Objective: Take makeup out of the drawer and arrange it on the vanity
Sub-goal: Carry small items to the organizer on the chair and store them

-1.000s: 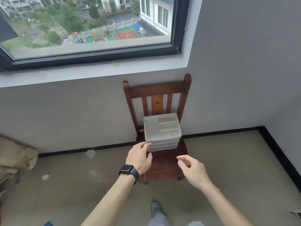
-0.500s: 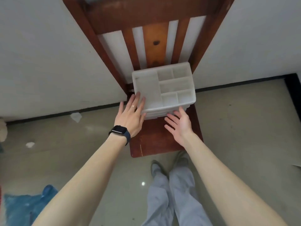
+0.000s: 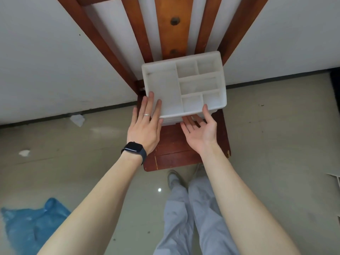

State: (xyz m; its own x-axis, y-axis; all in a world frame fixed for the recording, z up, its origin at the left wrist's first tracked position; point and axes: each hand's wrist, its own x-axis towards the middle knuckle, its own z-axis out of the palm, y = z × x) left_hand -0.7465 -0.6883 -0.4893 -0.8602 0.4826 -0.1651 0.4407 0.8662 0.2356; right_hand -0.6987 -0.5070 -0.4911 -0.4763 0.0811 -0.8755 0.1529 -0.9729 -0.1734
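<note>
Head cam view from my end: the white drawer organizer point(image 3: 184, 83) sits at the back edge of the chair point(image 3: 173, 151) seat, pushed up against the backrest slats, and it fills most of the seat's width back there. Its top is a divided tray, one big compartment on the left and smaller ones on the right.

The left hand point(image 3: 145, 126) lies flat, palm down, on the near-left corner of that tray. Its fingers are straight and slightly fanned, just resting on the rim, not clamped on anything. There's a ring point(image 3: 147, 115) on one finger and a dark watch point(image 3: 133, 149) on the wrist.

The right hand point(image 3: 200, 129) is palm up at the organizer's front. The thumb stands against the tray's front rim and the fingers are apart, with their tips tucked under the lip where the drawer fronts are. Honestly I can't tell if it's actually gripping anything.

A crumpled blue plastic sheet point(image 3: 31, 225) lies on the floor off to the left.
</note>
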